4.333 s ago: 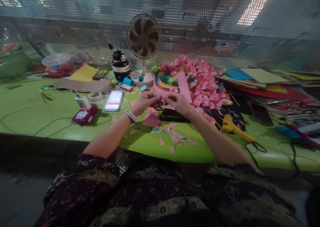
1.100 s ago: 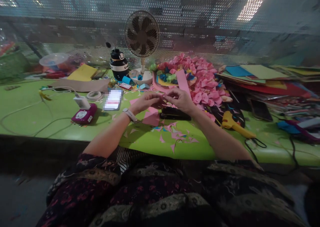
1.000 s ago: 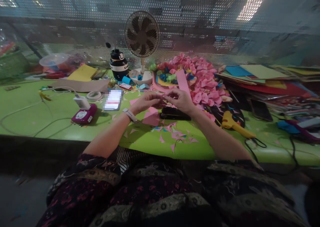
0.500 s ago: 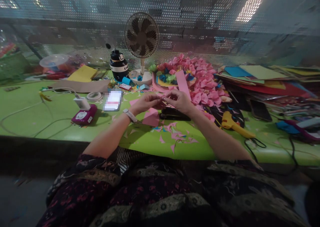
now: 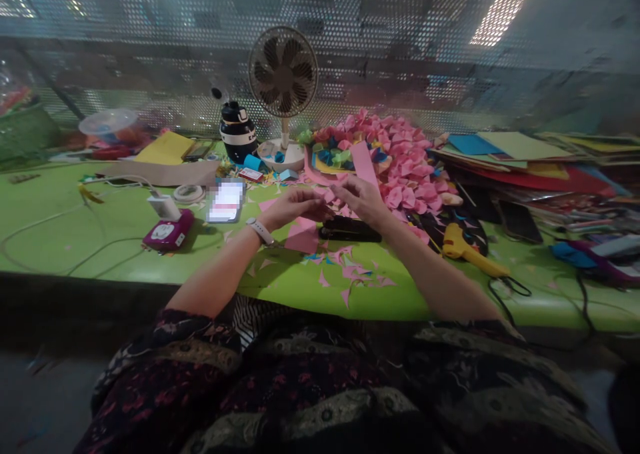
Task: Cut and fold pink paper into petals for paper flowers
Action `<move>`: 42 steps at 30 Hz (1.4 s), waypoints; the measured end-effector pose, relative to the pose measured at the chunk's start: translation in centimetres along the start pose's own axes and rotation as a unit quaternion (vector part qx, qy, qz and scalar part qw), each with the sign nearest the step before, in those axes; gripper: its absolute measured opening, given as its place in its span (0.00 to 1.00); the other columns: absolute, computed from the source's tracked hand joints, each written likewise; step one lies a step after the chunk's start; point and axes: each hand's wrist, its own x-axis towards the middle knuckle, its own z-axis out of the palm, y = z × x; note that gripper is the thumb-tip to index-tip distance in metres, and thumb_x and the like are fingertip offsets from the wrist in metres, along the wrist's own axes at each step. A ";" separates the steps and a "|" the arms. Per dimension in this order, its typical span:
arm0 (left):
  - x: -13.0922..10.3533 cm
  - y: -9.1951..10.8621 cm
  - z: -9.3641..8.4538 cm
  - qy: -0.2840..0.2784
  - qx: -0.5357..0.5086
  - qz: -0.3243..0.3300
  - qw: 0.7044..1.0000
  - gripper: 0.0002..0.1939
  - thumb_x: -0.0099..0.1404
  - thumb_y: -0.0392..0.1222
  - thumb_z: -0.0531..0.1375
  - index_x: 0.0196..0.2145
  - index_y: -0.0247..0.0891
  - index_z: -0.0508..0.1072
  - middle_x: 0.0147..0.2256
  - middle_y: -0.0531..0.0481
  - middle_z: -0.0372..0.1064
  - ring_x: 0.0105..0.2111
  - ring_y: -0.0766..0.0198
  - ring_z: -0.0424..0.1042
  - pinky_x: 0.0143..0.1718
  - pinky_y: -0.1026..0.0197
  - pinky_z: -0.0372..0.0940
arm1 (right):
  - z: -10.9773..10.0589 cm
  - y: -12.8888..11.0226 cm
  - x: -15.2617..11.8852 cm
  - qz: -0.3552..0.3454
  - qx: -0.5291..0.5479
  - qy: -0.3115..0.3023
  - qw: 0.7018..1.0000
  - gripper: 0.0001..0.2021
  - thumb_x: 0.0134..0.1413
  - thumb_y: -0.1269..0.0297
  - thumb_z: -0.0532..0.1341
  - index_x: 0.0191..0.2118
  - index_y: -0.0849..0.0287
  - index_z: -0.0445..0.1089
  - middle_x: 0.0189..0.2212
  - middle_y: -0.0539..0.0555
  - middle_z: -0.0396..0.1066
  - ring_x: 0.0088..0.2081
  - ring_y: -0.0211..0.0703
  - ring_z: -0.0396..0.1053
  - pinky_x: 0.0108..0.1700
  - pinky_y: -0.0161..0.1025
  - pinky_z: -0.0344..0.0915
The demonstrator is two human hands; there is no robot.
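My left hand [image 5: 299, 207], with a white band on its wrist, is closed in a pinch above the green table; something small and pink seems to be at its fingertips. My right hand [image 5: 361, 201] is just to its right, fingers bent and drawn together, and what they hold, if anything, is too small to name. Below the hands lies a black stapler-like tool [image 5: 350, 229]. A pink paper piece [image 5: 302, 235] rests under my left hand. Behind my right hand are a pink paper strip [image 5: 365, 164] and a large heap of folded pink paper pieces [image 5: 407, 164].
A fan [image 5: 283, 72] and a black bottle [image 5: 237, 134] stand at the back. To the left are a lit phone [image 5: 226, 201] and a purple box [image 5: 169, 231] with a charger. A yellow glue gun [image 5: 473, 251], dark phone [image 5: 520, 221] and paper stacks [image 5: 525, 146] lie right.
The fingertips of my two hands, close together before, have moved slightly apart. The things on the table have not moved.
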 end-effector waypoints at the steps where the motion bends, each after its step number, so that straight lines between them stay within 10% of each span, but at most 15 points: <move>1: 0.0 0.0 0.0 -0.003 -0.007 -0.003 1.000 0.19 0.59 0.49 0.69 0.41 0.31 0.76 0.39 0.39 0.80 0.38 0.59 0.81 0.48 0.53 0.74 | 0.0 -0.1 0.0 -0.006 -0.015 -0.014 1.000 0.26 0.52 0.35 0.61 0.27 0.57 0.66 0.23 0.50 0.67 0.26 0.39 0.65 0.28 0.37 0.61; 25: -0.1 0.3 0.1 -0.017 0.018 -0.030 0.999 0.21 0.57 0.52 0.70 0.36 0.30 0.74 0.34 0.42 0.79 0.33 0.64 0.79 0.42 0.58 0.74 | 0.9 -0.9 -0.5 -0.065 -0.079 -0.056 0.993 0.26 0.61 0.38 0.52 0.24 0.55 0.58 0.19 0.48 0.58 0.26 0.39 0.58 0.30 0.38 0.55; 42: 0.1 1.1 0.7 0.092 0.039 0.013 0.995 0.20 0.62 0.54 0.66 0.37 0.31 0.73 0.34 0.44 0.77 0.32 0.64 0.79 0.33 0.64 0.73 | 1.6 -0.5 0.4 -0.147 -0.155 0.039 0.976 0.23 0.64 0.42 0.51 0.25 0.53 0.56 0.23 0.52 0.61 0.28 0.43 0.59 0.34 0.42 0.57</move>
